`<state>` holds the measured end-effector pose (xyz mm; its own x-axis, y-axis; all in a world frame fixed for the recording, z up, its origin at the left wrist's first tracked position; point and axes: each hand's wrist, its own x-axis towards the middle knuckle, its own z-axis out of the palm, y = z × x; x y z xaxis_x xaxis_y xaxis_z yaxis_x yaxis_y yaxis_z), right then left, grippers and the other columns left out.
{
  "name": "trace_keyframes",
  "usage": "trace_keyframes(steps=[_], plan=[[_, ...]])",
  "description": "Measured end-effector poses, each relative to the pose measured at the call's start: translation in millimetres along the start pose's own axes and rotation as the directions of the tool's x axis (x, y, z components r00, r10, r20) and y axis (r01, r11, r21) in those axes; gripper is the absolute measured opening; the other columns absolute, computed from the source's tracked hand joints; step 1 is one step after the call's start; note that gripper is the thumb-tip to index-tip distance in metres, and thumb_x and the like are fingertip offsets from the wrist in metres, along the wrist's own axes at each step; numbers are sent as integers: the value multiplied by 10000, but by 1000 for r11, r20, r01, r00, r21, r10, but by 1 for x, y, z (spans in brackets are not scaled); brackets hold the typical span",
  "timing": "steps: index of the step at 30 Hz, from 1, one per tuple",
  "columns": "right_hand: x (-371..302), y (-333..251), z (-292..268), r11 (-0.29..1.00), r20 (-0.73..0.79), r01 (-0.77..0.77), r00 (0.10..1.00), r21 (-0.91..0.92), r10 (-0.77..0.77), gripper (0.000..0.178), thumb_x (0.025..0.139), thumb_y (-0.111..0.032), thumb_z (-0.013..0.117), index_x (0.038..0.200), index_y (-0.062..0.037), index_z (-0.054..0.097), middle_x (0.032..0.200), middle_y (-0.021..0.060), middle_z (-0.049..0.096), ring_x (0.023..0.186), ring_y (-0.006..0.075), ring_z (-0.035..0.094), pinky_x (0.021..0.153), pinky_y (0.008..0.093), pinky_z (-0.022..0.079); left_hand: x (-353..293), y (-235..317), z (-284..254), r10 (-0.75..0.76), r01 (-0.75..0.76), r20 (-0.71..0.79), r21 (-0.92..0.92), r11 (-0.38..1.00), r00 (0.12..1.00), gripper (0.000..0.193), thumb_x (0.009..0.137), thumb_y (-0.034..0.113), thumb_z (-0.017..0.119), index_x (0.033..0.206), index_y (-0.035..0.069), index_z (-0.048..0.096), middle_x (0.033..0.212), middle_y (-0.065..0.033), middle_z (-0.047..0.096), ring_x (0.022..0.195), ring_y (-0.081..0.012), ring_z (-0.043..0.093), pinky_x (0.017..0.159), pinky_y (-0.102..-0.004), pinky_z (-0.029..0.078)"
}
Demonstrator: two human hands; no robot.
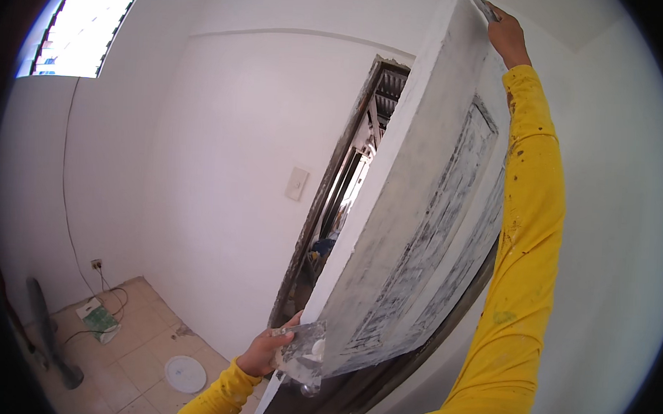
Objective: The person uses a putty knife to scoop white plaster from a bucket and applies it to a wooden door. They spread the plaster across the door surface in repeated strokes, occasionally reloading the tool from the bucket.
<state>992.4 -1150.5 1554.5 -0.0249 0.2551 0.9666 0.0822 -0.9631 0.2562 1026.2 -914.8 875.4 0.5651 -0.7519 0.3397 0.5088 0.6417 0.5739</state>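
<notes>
A panelled door [420,203] stands partly open in front of me, its grey and dark face streaked with white filler. My right hand [507,38], arm stretched high in a paint-spotted yellow sleeve, is closed around a flat putty knife [482,6] at the door's top corner. Low by the door's edge, my left hand [257,354] grips a thin flat plate [299,361] smeared with filler; a white lump [318,348] shows on it. Just below the plate is a round doorknob [309,390].
A dark, rough door frame [324,199] opens onto another space. The white wall carries a switch plate [297,184] and a power outlet [97,264]. On the tiled floor lie a round white lid [185,374], a green-and-white packet [99,319] and cords; a dark upright object [48,331] stands left.
</notes>
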Motion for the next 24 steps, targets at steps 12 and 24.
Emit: trace_keyframes(steps=[12, 24], plan=[[-59, 11, -14, 993, -6, 94, 996, 65, -94, 536, 889, -68, 488, 1375, -222, 653, 1174, 201, 715, 958, 335, 687, 901, 375, 521, 4, 2, -7, 36, -36, -8, 31, 999, 999, 667, 1004, 88, 527, 1590, -36, 233, 1525, -147, 466, 1312, -231, 561, 1124, -351, 432], [-60, -17, 24, 995, 40, 52, 998, -83, -49, 507, 895, -140, 509, 1382, -195, 638, 1271, 153, 683, 1114, 318, 653, 979, 379, 486, 2, -1, 4, 57, -54, -44, 68, 996, 997, 659, 1001, 90, 527, 1580, -54, 247, 1535, -150, 456, 1323, -231, 548, 1140, -351, 405]])
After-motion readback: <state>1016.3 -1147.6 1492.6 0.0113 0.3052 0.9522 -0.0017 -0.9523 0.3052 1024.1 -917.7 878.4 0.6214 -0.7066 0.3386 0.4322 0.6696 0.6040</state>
